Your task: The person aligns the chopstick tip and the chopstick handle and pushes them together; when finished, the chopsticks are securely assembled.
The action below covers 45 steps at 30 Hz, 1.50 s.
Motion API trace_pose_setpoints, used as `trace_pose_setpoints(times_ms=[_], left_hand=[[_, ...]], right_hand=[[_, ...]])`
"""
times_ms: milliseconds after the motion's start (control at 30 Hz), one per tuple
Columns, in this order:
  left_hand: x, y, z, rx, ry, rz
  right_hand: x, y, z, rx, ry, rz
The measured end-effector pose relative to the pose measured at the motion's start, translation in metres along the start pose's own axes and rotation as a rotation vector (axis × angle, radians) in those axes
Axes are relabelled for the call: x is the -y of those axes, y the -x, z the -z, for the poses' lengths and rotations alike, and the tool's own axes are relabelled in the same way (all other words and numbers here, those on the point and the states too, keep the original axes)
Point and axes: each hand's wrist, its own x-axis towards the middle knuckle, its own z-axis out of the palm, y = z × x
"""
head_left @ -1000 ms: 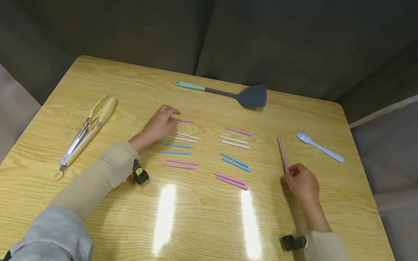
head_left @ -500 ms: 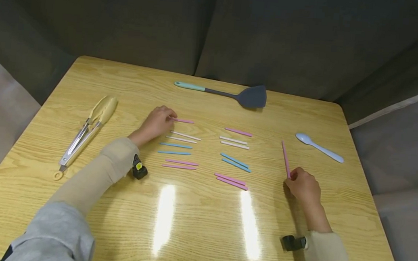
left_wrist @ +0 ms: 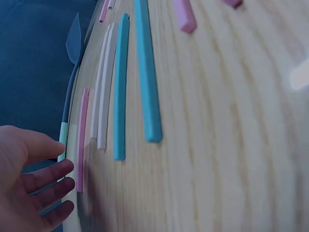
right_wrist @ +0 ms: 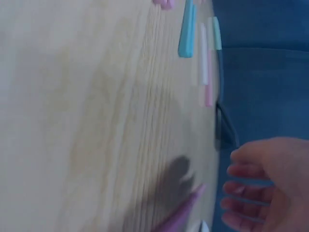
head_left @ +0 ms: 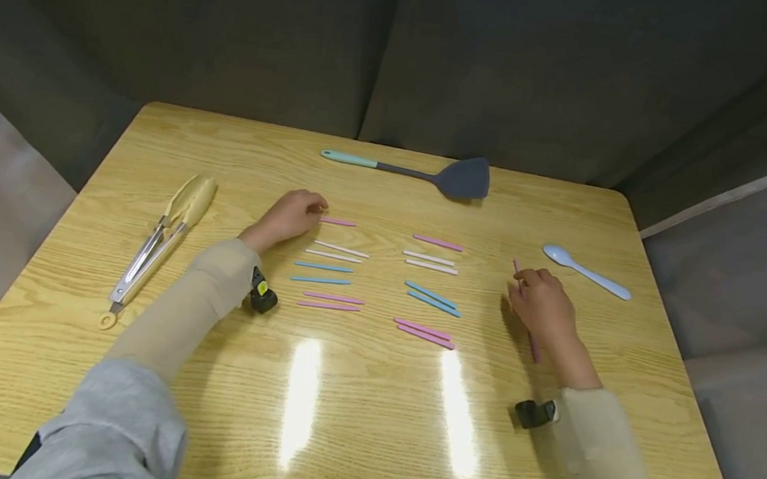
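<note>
My left hand (head_left: 289, 214) hovers at the left end of a pink stick (head_left: 338, 221), the farthest in the left group. The left wrist view shows its loosely bent fingers beside that pink stick (left_wrist: 83, 140), holding nothing. Over a single pink stick (head_left: 535, 348) on the right side of the table is my right hand (head_left: 544, 303), which hides the stick's middle. Seen from the right wrist, the fingers are relaxed and empty, with that pink stick (right_wrist: 181, 212) lying on the wood below them.
White sticks (head_left: 334, 256), blue sticks (head_left: 320, 280) and more pink sticks (head_left: 328, 306) lie left of centre. A similar group, with blue sticks (head_left: 432, 302), lies right of it. Tongs (head_left: 158, 250) lie left, a spatula (head_left: 461, 179) at the back, a light-blue spoon (head_left: 588, 272) at right.
My right hand has let go of the pink stick, which now lies on the table, and has moved forward over it. The left hand has come slightly away from its pink stick.
</note>
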Motion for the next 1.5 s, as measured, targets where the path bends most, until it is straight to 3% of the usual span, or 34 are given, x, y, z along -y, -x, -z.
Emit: trace_pose_setpoints(times_ms=[367,600,733,967,1067,1267,1500], left_hand=[[-0.003,-0.008,-0.007,0.046,-0.083,-0.031],[-0.006,-0.008,-0.008,0.039,-0.101,-0.001],[-0.007,-0.009,-0.009,0.029,-0.136,0.004],[-0.008,-0.013,-0.013,0.003,-0.356,-0.107],[-0.01,-0.013,-0.014,-0.009,-0.417,-0.12],[-0.011,-0.015,-0.015,-0.014,-0.441,-0.133],[-0.01,-0.016,-0.014,-0.014,-0.45,-0.136]], right_hand=[[0.019,-0.067,-0.033,0.109,-0.19,0.133],[0.031,-0.089,-0.042,0.108,-0.191,0.189],[0.038,-0.098,-0.046,0.119,-0.194,0.229],[0.05,-0.107,-0.052,0.111,-0.133,0.237],[0.053,-0.108,-0.053,0.107,-0.105,0.234],[0.051,-0.108,-0.055,0.098,-0.089,0.214],[0.049,-0.107,-0.052,0.096,-0.183,0.194]])
